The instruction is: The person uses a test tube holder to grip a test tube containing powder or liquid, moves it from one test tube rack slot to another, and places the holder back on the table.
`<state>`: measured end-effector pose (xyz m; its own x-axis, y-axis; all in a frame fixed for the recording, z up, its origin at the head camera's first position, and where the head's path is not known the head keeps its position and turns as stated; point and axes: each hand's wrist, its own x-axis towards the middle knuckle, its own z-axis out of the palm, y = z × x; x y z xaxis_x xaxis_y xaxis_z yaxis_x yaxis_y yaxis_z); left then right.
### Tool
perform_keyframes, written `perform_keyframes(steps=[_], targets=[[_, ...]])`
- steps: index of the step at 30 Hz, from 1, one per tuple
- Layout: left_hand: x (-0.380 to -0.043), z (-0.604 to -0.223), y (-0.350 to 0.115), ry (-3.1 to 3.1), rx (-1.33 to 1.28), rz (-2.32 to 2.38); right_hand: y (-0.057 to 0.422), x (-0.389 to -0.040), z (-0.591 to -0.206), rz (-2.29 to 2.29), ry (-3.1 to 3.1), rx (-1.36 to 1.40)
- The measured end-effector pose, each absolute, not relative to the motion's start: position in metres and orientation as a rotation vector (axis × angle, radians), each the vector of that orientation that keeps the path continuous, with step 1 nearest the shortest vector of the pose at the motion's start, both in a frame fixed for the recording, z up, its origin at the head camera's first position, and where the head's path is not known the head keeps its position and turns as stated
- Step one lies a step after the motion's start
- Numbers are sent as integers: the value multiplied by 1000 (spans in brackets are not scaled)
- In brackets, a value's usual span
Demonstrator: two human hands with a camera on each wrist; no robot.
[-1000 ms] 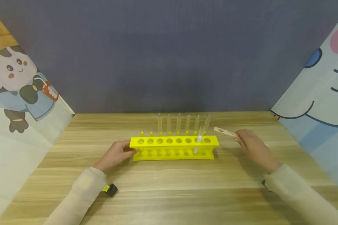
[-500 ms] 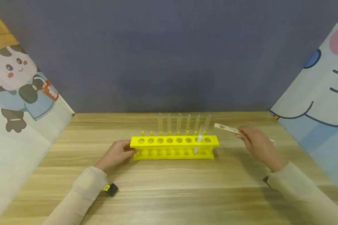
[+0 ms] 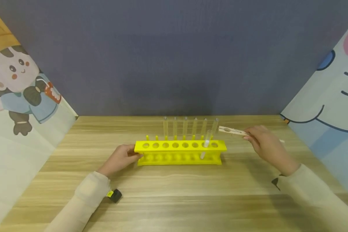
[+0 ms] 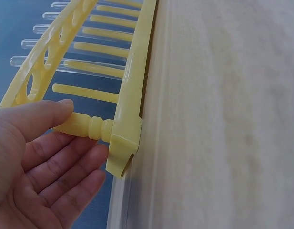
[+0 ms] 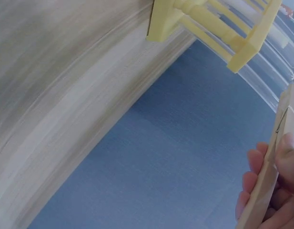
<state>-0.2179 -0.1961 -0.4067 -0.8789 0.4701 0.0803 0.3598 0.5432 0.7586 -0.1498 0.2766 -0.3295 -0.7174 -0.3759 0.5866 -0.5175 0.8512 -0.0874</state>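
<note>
A yellow test tube rack stands on the table. My left hand holds its left end, thumb and fingers around the end post in the left wrist view. One test tube with white contents leans in a hole near the rack's right end. Several clear test tubes are upside down on the pegs behind. To the right, above the table, my right hand grips a wooden test tube clamp. The clamp's front end points left toward the tubes. In the right wrist view thumb and fingers wrap the clamp.
The wood-grain table runs back to a dark grey-blue panel. Printed cartoon panels stand at the left and right. A small black device sits by the left sleeve.
My right hand has risen slightly with the clamp, whose rear end now shows behind the hand. The left hand and the rack have stayed in place.
</note>
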Motion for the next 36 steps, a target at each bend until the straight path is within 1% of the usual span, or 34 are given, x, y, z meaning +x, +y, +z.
perform_keyframes(steps=[8, 17, 36], targets=[[-217, -405, -196, 2662, 706, 1233, 272, -148, -323, 322, -2433, 678], [-218, -405, -196, 2641, 713, 1249, 269, -147, -315, 331, -2478, 639], [-218, -404, -194, 2647, 710, 1229, 260, -152, -309, 339, -2397, 713]])
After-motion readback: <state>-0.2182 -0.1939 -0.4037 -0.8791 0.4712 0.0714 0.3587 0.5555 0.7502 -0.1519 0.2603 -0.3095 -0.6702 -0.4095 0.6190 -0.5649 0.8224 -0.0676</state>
